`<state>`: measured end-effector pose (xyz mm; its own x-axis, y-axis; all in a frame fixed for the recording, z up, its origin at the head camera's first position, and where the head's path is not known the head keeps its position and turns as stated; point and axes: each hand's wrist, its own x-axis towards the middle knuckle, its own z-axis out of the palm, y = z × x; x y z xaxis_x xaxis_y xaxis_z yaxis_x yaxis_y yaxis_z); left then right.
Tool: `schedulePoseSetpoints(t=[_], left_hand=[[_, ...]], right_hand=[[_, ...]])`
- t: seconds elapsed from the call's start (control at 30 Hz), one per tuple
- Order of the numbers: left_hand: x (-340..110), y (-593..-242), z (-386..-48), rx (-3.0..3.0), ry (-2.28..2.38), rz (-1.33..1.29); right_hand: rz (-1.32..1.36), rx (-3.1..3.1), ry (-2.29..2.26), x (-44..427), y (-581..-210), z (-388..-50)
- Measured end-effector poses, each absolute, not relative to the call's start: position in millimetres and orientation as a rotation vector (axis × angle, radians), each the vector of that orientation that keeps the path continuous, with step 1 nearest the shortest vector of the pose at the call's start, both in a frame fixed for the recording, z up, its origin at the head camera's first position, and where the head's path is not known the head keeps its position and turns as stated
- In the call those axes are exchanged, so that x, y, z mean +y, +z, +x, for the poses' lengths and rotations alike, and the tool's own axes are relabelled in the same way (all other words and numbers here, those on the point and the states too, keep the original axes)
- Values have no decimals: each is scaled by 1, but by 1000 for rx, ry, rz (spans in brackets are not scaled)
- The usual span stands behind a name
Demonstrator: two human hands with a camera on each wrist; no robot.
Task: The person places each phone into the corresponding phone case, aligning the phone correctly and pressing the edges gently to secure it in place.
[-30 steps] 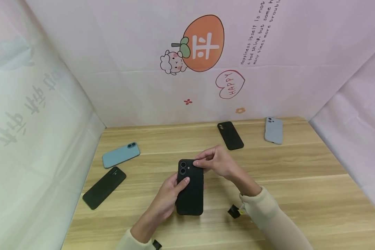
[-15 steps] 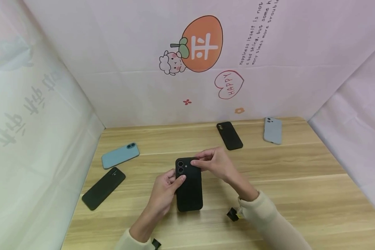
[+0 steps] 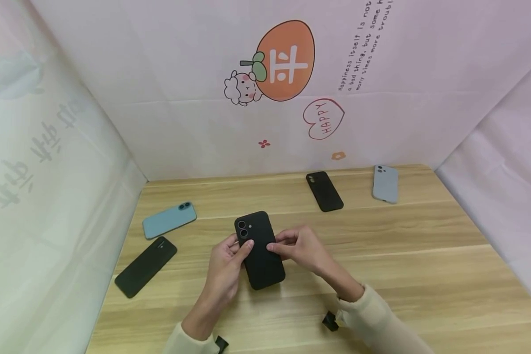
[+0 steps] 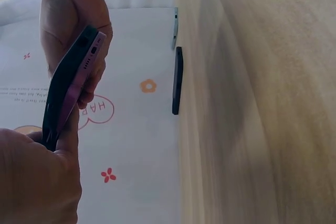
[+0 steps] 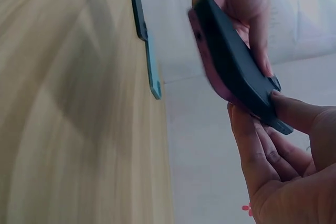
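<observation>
A phone in a black case (image 3: 262, 260) is held above the table, back and two lenses facing up, top tilted left. My left hand (image 3: 223, 273) grips its left edge near the lenses, thumb on the back. On the right edge, about midway down, my right hand (image 3: 307, 250) pinches it, thumb on top and fingers beneath. In the left wrist view the phone's pinkish edge with a port (image 4: 93, 51) shows beside the dark case (image 4: 62, 80). The right wrist view shows the dark case (image 5: 236, 56) over a pinkish side (image 5: 210, 69).
On the wooden table (image 3: 402, 255) lie a light blue phone (image 3: 168, 221) and a dark one (image 3: 145, 268) at left, a black case (image 3: 325, 191) at the back and a pale grey-blue one (image 3: 385, 184) at back right. White printed cloth (image 3: 181, 123) surrounds the table.
The held phone has turned, its top leaning left and further back. My right hand has slid from its top right corner down to the right edge; my left hand moved slightly left with it.
</observation>
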<state>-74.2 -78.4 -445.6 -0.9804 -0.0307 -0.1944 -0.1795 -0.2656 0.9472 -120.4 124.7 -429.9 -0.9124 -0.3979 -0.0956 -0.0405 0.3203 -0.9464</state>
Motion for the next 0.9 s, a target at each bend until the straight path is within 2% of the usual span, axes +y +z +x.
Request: schedulePoseSetpoints(t=[0.27, 0.6, 0.9], left_hand=[[-79, -442, -77, 1794, 2440, -300], [-88, -437, -77, 1520, 2456, -263], [-105, -435, -76, 1498, 2319, -99]], right_hand=[[-400, 2273, -1620, 125, -433, -116], [-574, 2310, -1524, 134, -424, -114], [-714, 2299, -1394, 141, -418, -112]])
